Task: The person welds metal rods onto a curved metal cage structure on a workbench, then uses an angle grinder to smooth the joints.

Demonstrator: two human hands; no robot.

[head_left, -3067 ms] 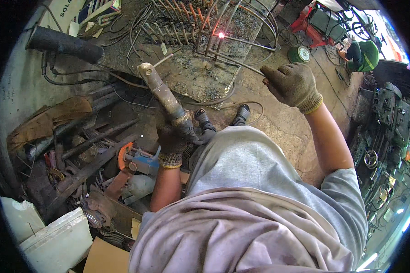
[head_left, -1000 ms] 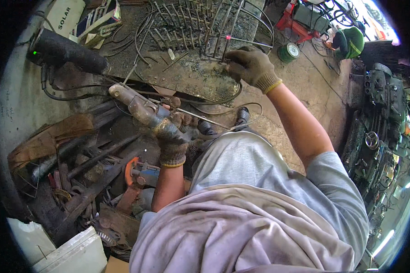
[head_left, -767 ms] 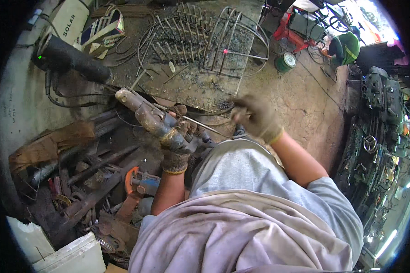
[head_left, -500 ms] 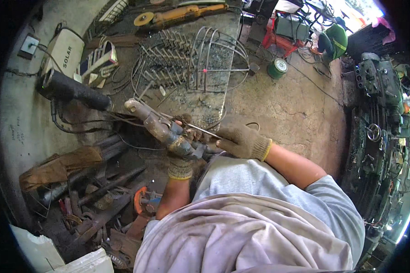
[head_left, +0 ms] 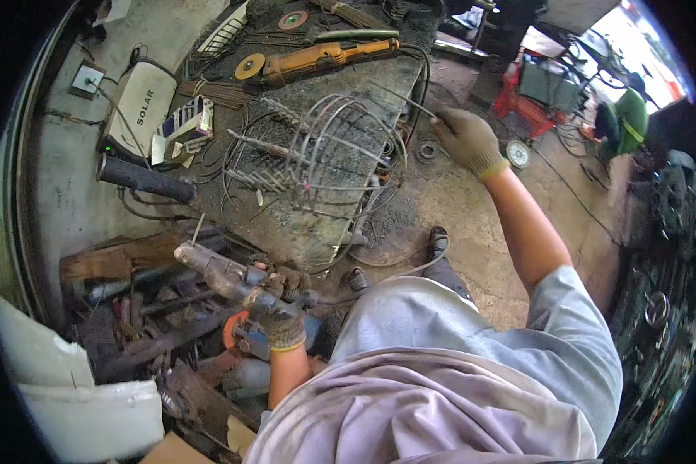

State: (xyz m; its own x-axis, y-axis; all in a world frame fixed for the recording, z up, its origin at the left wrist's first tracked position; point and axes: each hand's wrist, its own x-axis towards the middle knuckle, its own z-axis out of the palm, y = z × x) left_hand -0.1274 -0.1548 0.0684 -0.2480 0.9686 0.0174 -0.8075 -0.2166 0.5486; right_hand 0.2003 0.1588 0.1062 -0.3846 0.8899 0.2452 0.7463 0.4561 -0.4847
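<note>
My left hand [head_left: 287, 326], in a brown knit glove, is closed around a bulky grey tool [head_left: 220, 274] that looks like a welding electrode holder. A short thin rod [head_left: 197, 229] sticks up from its tip, and a cable [head_left: 398, 272] trails from its back end. Stretched out to the upper right, my gloved right hand [head_left: 472, 143] grips a thin metal rod [head_left: 398, 97]. The rod slants up and left past the bench edge. Below and left of that hand, a rounded wire cage [head_left: 340, 147] lies on the workbench [head_left: 286, 224] beside rows of metal rods [head_left: 263, 182].
An orange angle grinder [head_left: 325, 58] and a loose disc [head_left: 292, 20] lie at the back of the bench. A white box [head_left: 135, 108] stands by the wall at left. Metal scrap [head_left: 162, 325] fills the lower left. A red stand [head_left: 530, 104] is at the upper right.
My right hand has moved up and right with the rod, away from the tool. My left hand and the tool now sit lower left. The whole view has shifted.
</note>
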